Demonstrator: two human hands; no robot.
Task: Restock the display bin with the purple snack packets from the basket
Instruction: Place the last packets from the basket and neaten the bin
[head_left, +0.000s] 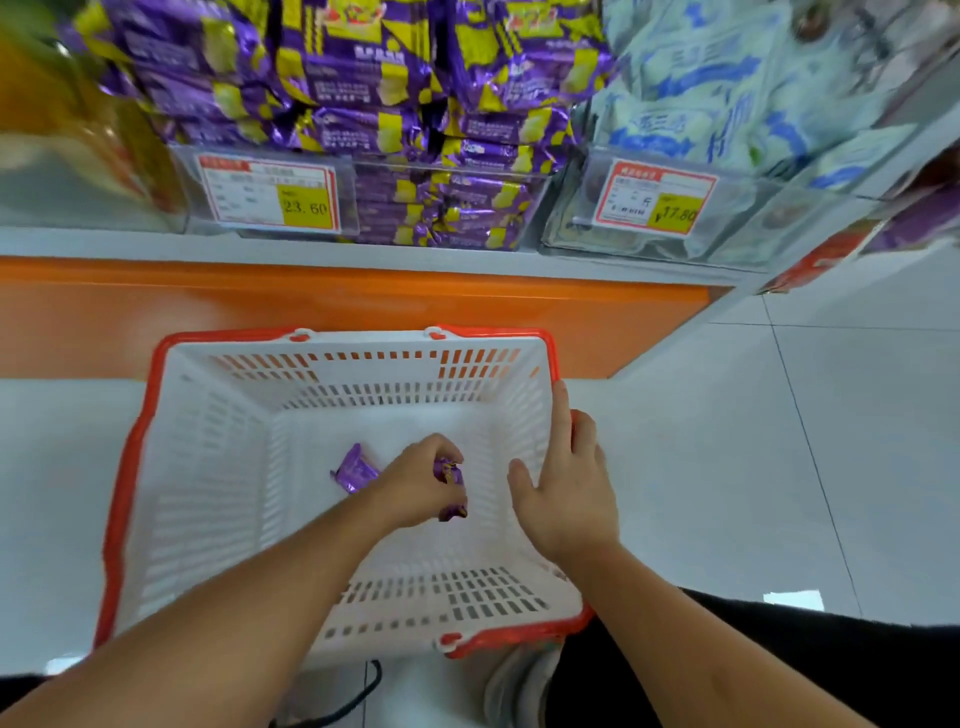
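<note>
Nearest the camera, both bare forearms reach down into a white basket (208, 467) with a red rim, which stands on the pale floor against the orange base of the shelving. The left hand (415, 480) is down near the middle of the basket floor with its fingers curled round a small bunch of purple snack packets (451, 475); crinkled purple foil shows between the fingers and below the palm, though how many it holds cannot be told. The right hand (569, 480) lies flat with straight fingers against the inside of the basket's right wall and rim, holding nothing and apparently steadying the basket. Just left of the gripping hand, one loose packet (355, 470) lies alone on the basket floor: small, glossy purple, with twisted or pinched ends. This looks like the gathering step near the end of the job, since little else shows in the basket. The next move likely calls for taking up that last packet or lifting the handful up and forward over the basket's far rim. Farther off, the clear display bin (452, 208) sits on the shelf edge, already piled high with purple-and-yellow packs; a price tag (267, 193) hangs on its front left. To its right a neighbouring bin (727, 218) holds pale blue-and-white packs, so the handful must land left of that divider.
</note>
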